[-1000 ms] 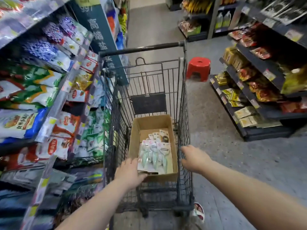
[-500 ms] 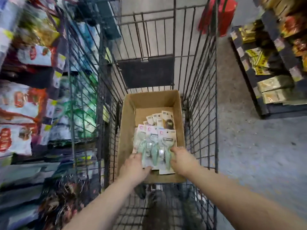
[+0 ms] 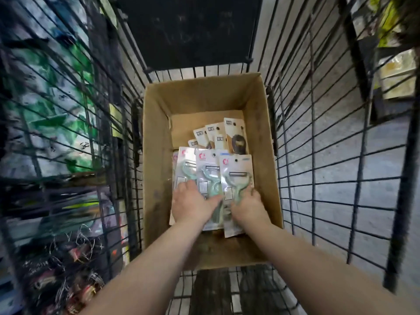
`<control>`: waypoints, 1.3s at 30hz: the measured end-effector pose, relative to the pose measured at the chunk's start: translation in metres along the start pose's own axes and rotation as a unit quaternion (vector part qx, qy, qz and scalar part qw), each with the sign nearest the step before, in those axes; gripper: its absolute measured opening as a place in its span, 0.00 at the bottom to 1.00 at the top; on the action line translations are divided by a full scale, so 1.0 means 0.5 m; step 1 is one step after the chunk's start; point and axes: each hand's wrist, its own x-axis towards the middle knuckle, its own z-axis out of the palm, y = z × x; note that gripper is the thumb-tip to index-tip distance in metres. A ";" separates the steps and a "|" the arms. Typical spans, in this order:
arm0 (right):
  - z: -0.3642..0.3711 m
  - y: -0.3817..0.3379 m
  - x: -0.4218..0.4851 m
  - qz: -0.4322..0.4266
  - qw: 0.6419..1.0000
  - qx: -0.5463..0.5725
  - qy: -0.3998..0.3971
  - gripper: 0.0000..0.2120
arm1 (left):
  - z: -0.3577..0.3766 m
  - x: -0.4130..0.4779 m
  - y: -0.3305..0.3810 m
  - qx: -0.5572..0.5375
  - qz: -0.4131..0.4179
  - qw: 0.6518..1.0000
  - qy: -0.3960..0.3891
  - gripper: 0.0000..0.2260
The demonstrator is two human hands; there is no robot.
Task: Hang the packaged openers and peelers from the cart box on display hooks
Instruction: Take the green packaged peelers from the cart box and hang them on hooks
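An open cardboard box (image 3: pixel 156 155) sits in the wire cart (image 3: pixel 318 155). Inside lies a fan of peeler packs (image 3: pixel 236 169), pale green peelers on white cards. Behind them are several opener packs (image 3: pixel 235 133) on beige cards with a dark tool. My left hand (image 3: pixel 193 203) lies over the lower part of the left and middle peeler packs, thumb reaching across the middle one. My right hand (image 3: pixel 247 205) curls around the lower right edge of the front peeler pack. The lower halves of the packs are hidden under my hands.
The cart's black flap (image 3: pixel 188 30) stands at the far end. Blurred shelves of green and white packets (image 3: pixel 56 110) run along the left, with small carded goods on wire hooks (image 3: pixel 68 269) low down. A dark shelf with yellow packs (image 3: pixel 397 76) is at right, across grey floor (image 3: pixel 341 189).
I have leaned in over the cart, so the box fills the view. My right hand came off the cart rim and both hands moved onto the peeler packs.
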 end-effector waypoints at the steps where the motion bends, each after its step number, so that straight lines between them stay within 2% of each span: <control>1: 0.007 0.002 -0.002 -0.008 1.000 0.002 0.003 0.29 | 0.007 0.000 0.004 0.009 -0.004 1.000 0.010 0.34; 5: 0.018 0.014 -0.004 -0.038 0.996 0.071 0.036 0.18 | 0.019 0.001 0.003 0.024 0.000 0.999 0.041 0.32; 7: 0.016 0.018 0.002 -0.032 0.994 0.096 0.033 0.18 | 0.016 0.003 -0.004 -0.015 -0.003 0.999 0.040 0.31; 10: 0.013 0.017 0.013 0.008 0.987 0.156 0.034 0.28 | 0.007 0.004 -0.022 -0.104 -0.009 0.994 0.028 0.27; 14: 0.019 0.010 0.018 0.024 0.980 0.195 0.016 0.51 | -0.013 0.010 -0.052 -0.243 -0.032 0.969 0.013 0.20; 17: 0.028 0.004 0.026 0.049 0.982 0.183 0.012 0.57 | -0.023 0.019 -0.064 -0.293 -0.043 0.955 -0.003 0.19; 20: 0.037 0.001 0.028 0.062 0.985 0.158 0.025 0.53 | -0.018 0.023 -0.071 -0.294 -0.039 0.955 -0.011 0.18; 24: 0.033 -0.004 0.009 0.038 0.971 0.233 0.045 0.42 | -0.020 0.012 -0.086 -0.343 -0.074 0.936 -0.029 0.14; 29: -0.024 -0.018 -0.058 -0.033 0.963 0.264 0.032 0.26 | -0.077 -0.042 -0.077 -0.383 -0.057 0.921 -0.049 0.15; 33: -0.112 -0.057 -0.145 -0.092 0.958 0.271 0.021 0.23 | -0.173 -0.114 -0.058 -0.427 -0.039 0.903 -0.031 0.16; 39: -0.237 -0.122 -0.278 -0.199 0.948 0.249 -0.012 0.24 | -0.316 -0.265 -0.026 -0.509 -0.015 0.859 0.056 0.16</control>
